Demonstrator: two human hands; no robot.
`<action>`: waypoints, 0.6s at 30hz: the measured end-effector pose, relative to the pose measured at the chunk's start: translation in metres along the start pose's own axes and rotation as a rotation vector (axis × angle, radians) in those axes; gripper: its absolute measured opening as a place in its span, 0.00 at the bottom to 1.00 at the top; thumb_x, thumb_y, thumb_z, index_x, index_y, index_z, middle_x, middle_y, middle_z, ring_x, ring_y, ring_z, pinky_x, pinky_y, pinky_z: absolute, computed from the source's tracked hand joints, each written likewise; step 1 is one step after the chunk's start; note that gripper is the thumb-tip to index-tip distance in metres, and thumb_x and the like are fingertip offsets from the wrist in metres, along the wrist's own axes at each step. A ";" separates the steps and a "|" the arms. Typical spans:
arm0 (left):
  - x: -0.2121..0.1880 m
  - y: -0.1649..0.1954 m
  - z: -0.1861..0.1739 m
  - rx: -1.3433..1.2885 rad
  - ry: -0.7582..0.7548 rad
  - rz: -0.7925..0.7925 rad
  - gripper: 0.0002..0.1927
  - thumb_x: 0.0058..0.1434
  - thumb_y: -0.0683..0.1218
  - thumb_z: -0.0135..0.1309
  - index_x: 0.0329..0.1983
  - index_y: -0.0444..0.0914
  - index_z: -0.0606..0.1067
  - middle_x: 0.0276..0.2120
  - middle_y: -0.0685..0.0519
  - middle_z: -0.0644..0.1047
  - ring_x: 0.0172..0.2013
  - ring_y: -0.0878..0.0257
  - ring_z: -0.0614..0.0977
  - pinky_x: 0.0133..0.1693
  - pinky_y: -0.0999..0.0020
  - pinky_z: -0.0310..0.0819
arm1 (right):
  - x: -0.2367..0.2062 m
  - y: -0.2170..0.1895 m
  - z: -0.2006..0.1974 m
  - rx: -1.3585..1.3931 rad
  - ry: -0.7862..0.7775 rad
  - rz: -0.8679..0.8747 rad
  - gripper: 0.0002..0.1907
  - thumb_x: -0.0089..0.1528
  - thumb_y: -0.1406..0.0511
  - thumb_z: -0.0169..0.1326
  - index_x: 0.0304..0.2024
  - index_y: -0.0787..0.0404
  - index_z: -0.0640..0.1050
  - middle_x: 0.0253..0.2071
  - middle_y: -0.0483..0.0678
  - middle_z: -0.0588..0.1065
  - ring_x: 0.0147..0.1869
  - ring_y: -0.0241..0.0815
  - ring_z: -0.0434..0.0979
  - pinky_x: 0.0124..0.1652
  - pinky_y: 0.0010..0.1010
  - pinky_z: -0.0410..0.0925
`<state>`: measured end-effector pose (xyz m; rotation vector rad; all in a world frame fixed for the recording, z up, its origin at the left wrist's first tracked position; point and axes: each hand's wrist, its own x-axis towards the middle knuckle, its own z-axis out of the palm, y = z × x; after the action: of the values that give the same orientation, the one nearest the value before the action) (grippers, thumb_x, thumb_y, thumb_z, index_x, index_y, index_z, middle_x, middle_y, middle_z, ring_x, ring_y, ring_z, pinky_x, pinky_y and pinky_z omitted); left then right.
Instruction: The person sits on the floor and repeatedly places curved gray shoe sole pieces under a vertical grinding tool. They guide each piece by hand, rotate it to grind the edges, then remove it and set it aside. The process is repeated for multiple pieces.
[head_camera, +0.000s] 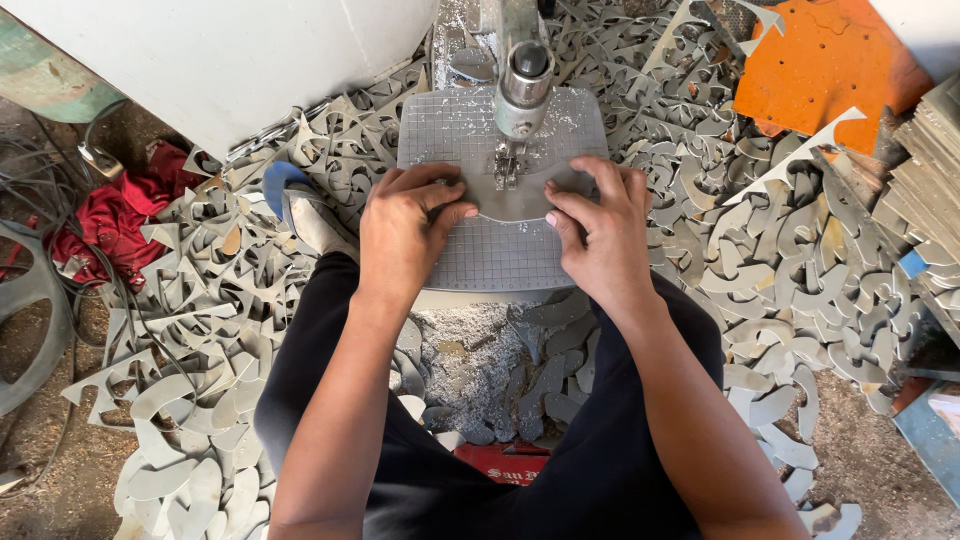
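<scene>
I have a flat grey sheet piece with a curved lower edge lying on the gridded grey metal saw table, right under the vertical blade and metal guide head of the saw. My left hand presses down on the piece's left end, fingers bent and fingertips flat on it, thumb pointing toward the blade. My right hand holds the right end the same way, fingers spread narrow over the top edge. Neither hand closes round the piece; both pin it to the table from either side, with the blade just between them.

All about the table lies a deep litter of pale grey curved offcuts, covering the floor left, right and behind. Grey sawdust is heaped below the table between my knees. An orange perforated board stands at the upper right, a red cloth lies to the left, and a white panel leans at the upper left.
</scene>
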<state>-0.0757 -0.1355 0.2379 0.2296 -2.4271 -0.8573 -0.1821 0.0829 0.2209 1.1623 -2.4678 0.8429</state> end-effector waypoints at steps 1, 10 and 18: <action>0.000 -0.001 0.000 -0.006 -0.002 -0.002 0.14 0.53 0.48 0.69 0.41 0.38 0.85 0.47 0.55 0.83 0.45 0.54 0.81 0.49 0.61 0.76 | 0.000 0.000 0.000 0.002 0.001 0.003 0.13 0.59 0.68 0.67 0.47 0.56 0.85 0.61 0.46 0.70 0.62 0.55 0.64 0.63 0.47 0.59; 0.006 -0.008 0.001 -0.010 -0.003 0.023 0.16 0.52 0.49 0.69 0.43 0.40 0.85 0.47 0.54 0.82 0.46 0.53 0.81 0.51 0.58 0.74 | 0.004 0.003 0.000 -0.019 -0.047 0.003 0.13 0.57 0.67 0.68 0.44 0.55 0.85 0.57 0.48 0.69 0.60 0.56 0.64 0.61 0.50 0.60; 0.009 -0.011 0.002 0.026 0.033 0.016 0.17 0.53 0.51 0.69 0.46 0.43 0.86 0.40 0.52 0.77 0.44 0.53 0.77 0.49 0.56 0.71 | 0.006 0.007 0.001 0.050 -0.077 0.035 0.11 0.57 0.63 0.70 0.40 0.55 0.84 0.55 0.47 0.68 0.56 0.54 0.65 0.58 0.48 0.58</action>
<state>-0.0845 -0.1459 0.2332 0.2324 -2.4076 -0.8091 -0.1914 0.0826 0.2198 1.1928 -2.5498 0.8900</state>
